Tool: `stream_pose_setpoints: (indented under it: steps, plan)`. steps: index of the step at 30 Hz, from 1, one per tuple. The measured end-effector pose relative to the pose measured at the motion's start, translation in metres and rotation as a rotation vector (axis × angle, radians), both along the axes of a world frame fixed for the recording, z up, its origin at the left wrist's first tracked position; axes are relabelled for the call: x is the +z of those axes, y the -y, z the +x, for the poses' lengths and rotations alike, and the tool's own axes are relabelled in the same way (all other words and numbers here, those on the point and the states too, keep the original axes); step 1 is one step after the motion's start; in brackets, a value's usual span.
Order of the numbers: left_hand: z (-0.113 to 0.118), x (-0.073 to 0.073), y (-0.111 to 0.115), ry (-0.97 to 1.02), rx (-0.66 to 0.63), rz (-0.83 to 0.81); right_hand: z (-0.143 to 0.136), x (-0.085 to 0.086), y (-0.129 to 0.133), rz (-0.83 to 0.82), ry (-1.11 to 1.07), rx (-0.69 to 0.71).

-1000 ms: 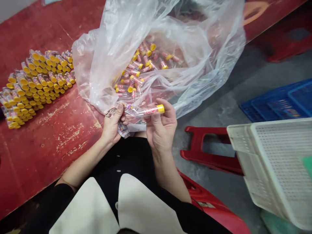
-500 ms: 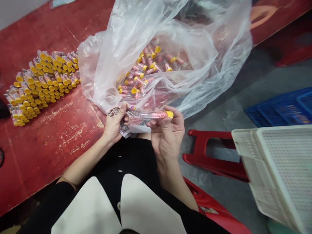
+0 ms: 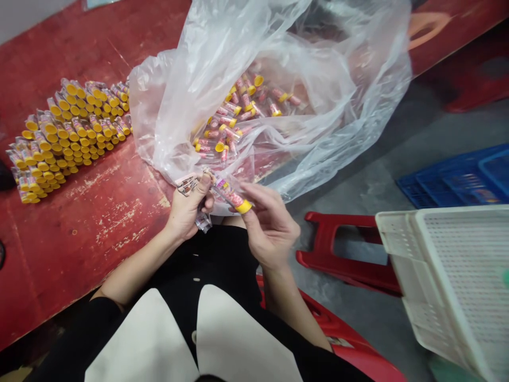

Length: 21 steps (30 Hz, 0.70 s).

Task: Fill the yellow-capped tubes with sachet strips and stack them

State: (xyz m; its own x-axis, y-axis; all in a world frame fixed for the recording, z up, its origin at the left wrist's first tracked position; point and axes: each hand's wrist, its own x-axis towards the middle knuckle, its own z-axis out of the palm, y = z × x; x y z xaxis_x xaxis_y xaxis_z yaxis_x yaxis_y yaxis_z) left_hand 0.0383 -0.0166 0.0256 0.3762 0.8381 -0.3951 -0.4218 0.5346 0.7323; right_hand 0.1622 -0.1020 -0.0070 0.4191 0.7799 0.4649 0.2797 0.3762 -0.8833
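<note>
My left hand [image 3: 183, 213] is closed around a bunch of printed clear plastic sleeves [image 3: 187, 184], whose ends stick out above and below the fingers. A clear tube with a yellow cap and pink contents [image 3: 236, 200] lies tilted in front of it, its far end inside one printed sleeve. At the capped end, the thumb and fingers of my right hand [image 3: 272, 225] pinch the tube. Beyond both hands, a large clear plastic bag [image 3: 163, 106] lies opened on the red table [image 3: 119, 207], with many loose yellow-capped tubes [image 3: 220, 135] in it.
Sleeved tubes [image 3: 67, 140] are piled on the table at left, caps facing me. To the right stand a red stool [image 3: 324, 254], a white perforated crate [image 3: 411, 265] and blue crates [image 3: 449, 180]. An orange handle-like ring [image 3: 431, 26] is at the far right table edge.
My right hand has brought the tube leftward and tilted its cap down toward me. The tube's body, bare before, is now inside a sleeve at my left hand.
</note>
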Motion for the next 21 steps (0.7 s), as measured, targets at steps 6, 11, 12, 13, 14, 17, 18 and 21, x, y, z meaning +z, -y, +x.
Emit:
stream_pose_setpoints:
  steps: [6, 11, 12, 13, 14, 17, 18, 21]
  plan:
    - [-0.016, -0.003, 0.004, -0.029, 0.067, 0.129, -0.015, 0.004, -0.019, 0.019, 0.046, -0.051]
    - [-0.039, -0.008, -0.003, -0.032, 0.188, 0.133, -0.043, -0.002, -0.045, 0.041, -0.013, -0.062]
    - [-0.045, -0.009, -0.006, -0.031, 0.223, 0.125, -0.050, -0.004, -0.052, 0.046, -0.019, -0.040]
    - [-0.052, -0.011, -0.010, -0.029, 0.258, 0.116, -0.057, -0.005, -0.060, 0.050, -0.027, -0.012]
    - [-0.059, -0.012, -0.015, -0.029, 0.296, 0.108, -0.066, -0.006, -0.068, 0.051, -0.038, 0.020]
    - [-0.084, -0.018, -0.037, -0.041, 0.413, 0.097, -0.093, -0.010, -0.097, 0.061, -0.090, 0.145]
    - [-0.093, -0.020, -0.047, -0.049, 0.458, 0.098, -0.103, -0.012, -0.109, 0.063, -0.115, 0.195]
    - [-0.122, -0.024, -0.077, -0.040, 0.585, 0.072, -0.133, -0.020, -0.159, 0.057, -0.199, 0.312]
